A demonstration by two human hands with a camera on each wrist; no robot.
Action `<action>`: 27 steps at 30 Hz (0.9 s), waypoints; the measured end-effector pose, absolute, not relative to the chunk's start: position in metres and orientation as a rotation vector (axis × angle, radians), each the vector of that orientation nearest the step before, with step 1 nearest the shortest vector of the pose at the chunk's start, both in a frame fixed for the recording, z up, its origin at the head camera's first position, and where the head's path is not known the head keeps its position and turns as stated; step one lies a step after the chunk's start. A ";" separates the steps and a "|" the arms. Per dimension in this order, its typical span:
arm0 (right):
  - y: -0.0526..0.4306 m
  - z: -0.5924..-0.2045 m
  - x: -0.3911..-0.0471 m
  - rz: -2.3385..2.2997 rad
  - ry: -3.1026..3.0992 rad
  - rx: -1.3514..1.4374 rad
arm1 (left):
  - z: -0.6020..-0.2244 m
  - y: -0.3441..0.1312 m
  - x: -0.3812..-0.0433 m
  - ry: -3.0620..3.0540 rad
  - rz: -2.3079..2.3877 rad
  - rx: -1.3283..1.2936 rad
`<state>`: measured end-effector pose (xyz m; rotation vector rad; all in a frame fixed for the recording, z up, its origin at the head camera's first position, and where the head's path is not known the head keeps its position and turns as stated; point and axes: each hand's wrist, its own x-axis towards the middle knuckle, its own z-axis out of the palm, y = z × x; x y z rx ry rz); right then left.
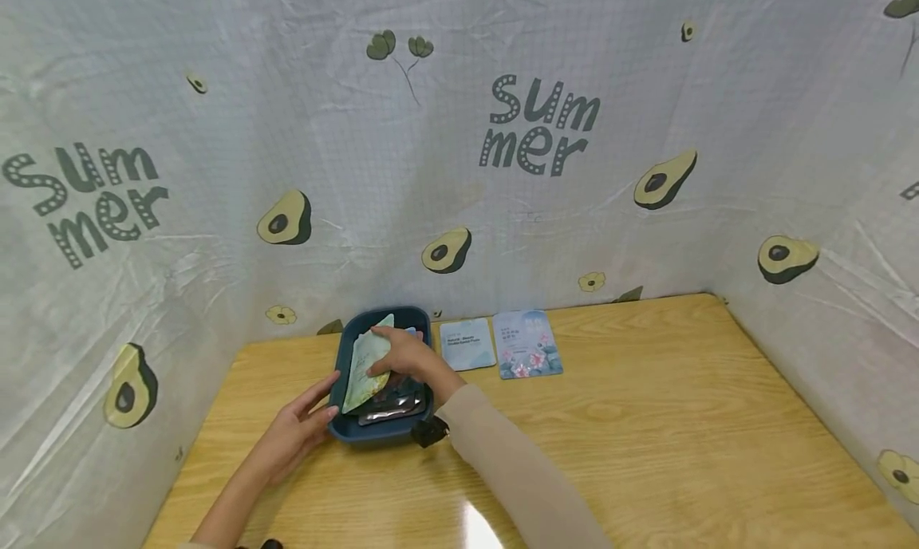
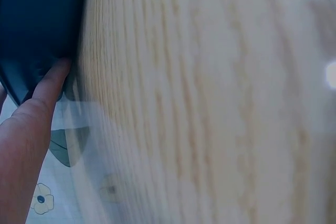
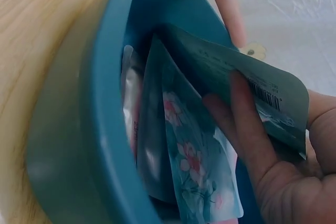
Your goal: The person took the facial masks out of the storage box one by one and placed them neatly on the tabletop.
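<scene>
A dark blue plastic bin (image 1: 380, 436) stands on the table near the back wall, with several sheet mask packets inside. My right hand (image 1: 404, 353) reaches into it and pinches a pale green packet (image 1: 362, 365) between thumb and fingers. In the right wrist view, the barcode side of this green packet (image 3: 252, 77) shows, tilted against the bin's far wall. Beside it stand a flowered packet (image 3: 191, 156) and a silvery one (image 3: 131, 93). My left hand (image 1: 297, 429) touches the bin's left side, fingers fairly straight along its wall.
To the bin's right, a white and light blue packet (image 1: 468, 345) and a blue packet with pink flowers (image 1: 527, 349) lie flat, side by side. The wooden table (image 1: 646, 405) extends right. A printed cloth (image 1: 546, 238) hangs behind it and at both sides.
</scene>
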<state>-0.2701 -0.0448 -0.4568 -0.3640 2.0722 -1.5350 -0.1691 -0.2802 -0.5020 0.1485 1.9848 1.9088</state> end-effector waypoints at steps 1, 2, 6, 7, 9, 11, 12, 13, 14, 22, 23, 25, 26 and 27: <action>-0.044 -0.458 -0.271 -1.545 2.070 -0.367 | -0.502 -0.280 -0.169 1.983 1.911 0.154; -0.043 -0.459 -0.271 -1.554 2.070 -0.373 | -0.502 -0.281 -0.169 1.983 1.911 0.162; -0.036 -0.461 -0.272 -1.580 2.089 -0.434 | -0.502 -0.280 -0.169 1.982 1.909 0.153; -0.034 -0.461 -0.272 -1.569 2.109 -0.457 | -0.502 -0.280 -0.169 1.983 1.908 0.148; -0.029 -0.462 -0.273 -1.534 2.153 -0.503 | -0.503 -0.280 -0.168 1.983 1.909 0.136; -0.024 -0.462 -0.273 -1.494 2.201 -0.546 | -0.502 -0.279 -0.168 1.979 1.915 0.128; -0.020 -0.462 -0.273 -1.463 2.243 -0.570 | -0.502 -0.279 -0.168 1.979 1.917 0.126; -0.017 -0.461 -0.273 -1.443 2.272 -0.592 | -0.502 -0.279 -0.168 1.974 1.921 0.126; -0.014 -0.461 -0.273 -1.430 2.290 -0.612 | -0.502 -0.278 -0.168 1.974 1.923 0.126; 0.014 -0.454 -0.265 -1.512 2.264 -0.670 | -0.500 -0.279 -0.168 1.987 1.919 0.134; 0.017 -0.454 -0.264 -1.530 2.260 -0.671 | -0.500 -0.279 -0.168 1.988 1.918 0.132; 0.024 -0.452 -0.262 -1.568 2.240 -0.666 | -0.499 -0.279 -0.168 1.985 1.920 0.125; 0.028 -0.452 -0.261 -1.579 2.238 -0.666 | -0.498 -0.279 -0.168 1.986 1.921 0.120; 0.031 -0.451 -0.260 -1.589 2.236 -0.665 | -0.498 -0.279 -0.168 1.984 1.922 0.117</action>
